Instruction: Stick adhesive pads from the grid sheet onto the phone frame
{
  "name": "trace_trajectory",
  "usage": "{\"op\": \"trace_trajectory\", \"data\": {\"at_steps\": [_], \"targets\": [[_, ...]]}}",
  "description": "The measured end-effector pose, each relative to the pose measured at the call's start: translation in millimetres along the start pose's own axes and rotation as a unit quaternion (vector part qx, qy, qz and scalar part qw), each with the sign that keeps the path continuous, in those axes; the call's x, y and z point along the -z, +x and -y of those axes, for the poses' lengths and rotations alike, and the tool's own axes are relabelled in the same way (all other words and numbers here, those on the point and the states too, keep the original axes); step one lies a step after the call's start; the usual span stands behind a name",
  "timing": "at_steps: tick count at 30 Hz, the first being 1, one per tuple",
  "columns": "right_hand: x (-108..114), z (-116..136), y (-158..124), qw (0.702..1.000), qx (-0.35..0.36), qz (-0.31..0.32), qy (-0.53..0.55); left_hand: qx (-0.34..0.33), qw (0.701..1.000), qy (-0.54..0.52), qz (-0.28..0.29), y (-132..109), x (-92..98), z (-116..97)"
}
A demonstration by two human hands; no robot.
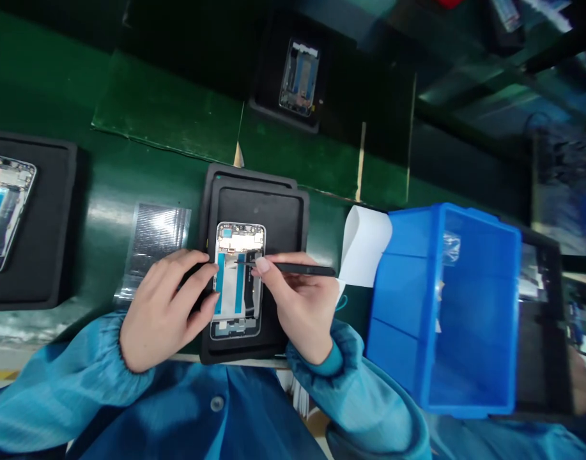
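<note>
An opened phone frame (238,279) with blue strips inside lies in a black foam tray (273,217) on the green belt. My left hand (165,306) rests on the phone's left edge, fingers curled against it. My right hand (300,303) pinches black tweezers (293,268), whose tip touches the phone's inside near its middle. Both sleeves are blue.
A blue plastic bin (446,306) stands at the right with a white sheet (364,243) beside it. Another phone in a black tray (31,223) sits at the left, a third phone (300,76) farther back. A shiny film patch (153,236) lies left of my tray.
</note>
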State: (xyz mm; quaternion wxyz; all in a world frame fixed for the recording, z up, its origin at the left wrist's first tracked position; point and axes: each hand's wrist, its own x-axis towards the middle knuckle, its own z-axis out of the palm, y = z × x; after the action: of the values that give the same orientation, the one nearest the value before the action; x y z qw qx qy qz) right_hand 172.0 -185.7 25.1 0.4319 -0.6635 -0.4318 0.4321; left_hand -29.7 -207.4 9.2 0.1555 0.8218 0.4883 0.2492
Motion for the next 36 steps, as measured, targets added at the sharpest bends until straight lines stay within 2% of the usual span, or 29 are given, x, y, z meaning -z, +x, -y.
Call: {"op": "trace_trajectory", "data": {"at_steps": [36], "targets": [[3.3, -5.6, -2.0, 0.997, 0.056, 0.006, -0.053, -0.007, 1.0, 0.004, 0.01, 3.1, 1.7, 0.4]]}}
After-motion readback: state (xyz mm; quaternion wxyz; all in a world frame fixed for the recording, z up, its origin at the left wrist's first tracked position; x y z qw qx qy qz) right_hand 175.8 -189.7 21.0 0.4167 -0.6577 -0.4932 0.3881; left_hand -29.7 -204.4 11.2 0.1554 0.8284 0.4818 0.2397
